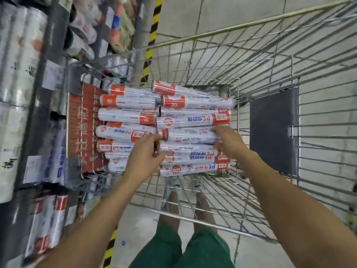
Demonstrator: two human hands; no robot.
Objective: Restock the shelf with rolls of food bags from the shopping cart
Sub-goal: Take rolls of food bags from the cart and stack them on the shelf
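Note:
Several white and red rolls of food bags lie stacked in the wire shopping cart, filling its left end. My left hand reaches into the pile and its fingers curl round the red end of one roll near the middle. My right hand grips the other end of that same roll, fingers wrapped over it. The shelf runs along the left edge, blurred, with similar rolls on it.
A red sign panel hangs on the cart's left wall. A grey flap lies in the cart's right part, with bare wire floor around it. A yellow and black striped post stands behind the cart. My legs show below.

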